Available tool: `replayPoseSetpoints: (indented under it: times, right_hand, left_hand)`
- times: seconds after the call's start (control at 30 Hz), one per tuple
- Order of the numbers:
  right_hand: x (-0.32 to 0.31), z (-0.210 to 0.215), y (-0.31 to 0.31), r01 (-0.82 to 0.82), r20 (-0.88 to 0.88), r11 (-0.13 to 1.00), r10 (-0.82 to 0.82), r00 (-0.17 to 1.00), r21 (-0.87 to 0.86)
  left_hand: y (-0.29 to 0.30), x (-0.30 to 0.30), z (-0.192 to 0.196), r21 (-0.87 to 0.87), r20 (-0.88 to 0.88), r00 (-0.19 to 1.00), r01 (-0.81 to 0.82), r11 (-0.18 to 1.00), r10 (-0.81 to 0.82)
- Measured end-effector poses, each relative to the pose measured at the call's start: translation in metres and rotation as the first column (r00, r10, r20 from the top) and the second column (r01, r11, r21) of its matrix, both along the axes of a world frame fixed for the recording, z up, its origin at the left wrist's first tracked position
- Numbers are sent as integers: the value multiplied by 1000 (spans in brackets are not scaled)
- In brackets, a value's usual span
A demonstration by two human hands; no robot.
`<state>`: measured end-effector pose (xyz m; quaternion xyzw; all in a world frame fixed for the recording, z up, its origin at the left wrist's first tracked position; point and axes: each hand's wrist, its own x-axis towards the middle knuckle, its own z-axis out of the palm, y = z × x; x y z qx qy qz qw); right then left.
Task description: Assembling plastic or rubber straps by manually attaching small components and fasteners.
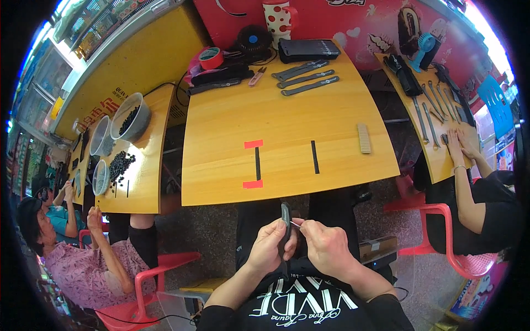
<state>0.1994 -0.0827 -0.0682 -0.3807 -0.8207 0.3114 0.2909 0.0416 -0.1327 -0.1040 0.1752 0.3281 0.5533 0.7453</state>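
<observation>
Below the front edge of the wooden table, close to my body, my left hand (269, 247) is closed around a dark grey strap (286, 237) that stands roughly upright, its top end poking above the fingers. My right hand (330, 246) is pinched on a thin, light metal tool (296, 224). Only a short length of it shows, pointing at the strap; whether it touches or enters the strap I cannot tell. Similar dark grey straps (309, 85) lie at the back of the table, beside a black stack of straps (308, 50).
The wooden table (221, 121) bears black strips (314, 157), red tape (253, 184), a beige block (364, 138), snips (257, 76), a tape roll (210, 57), a fan (254, 39) and a spotted mug (277, 22). People sit at side tables left and right; plastic tubs (131, 117) stand left.
</observation>
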Motion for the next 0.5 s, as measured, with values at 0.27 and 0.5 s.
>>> replayPoseSetpoints:
  times: [0.27, 0.5]
  right_hand:
    - [2, -10, 5, -44, -7, 988, 44, 999, -148]
    - [6, -30, 10, -139, -177, 968, 102, 979, -208]
  left_hand:
    - [-5, 3, -8, 105, -392, 914, -68, 992, 104]
    - [-3, -4, -8, 228, -739, 658, 46, 973, 143]
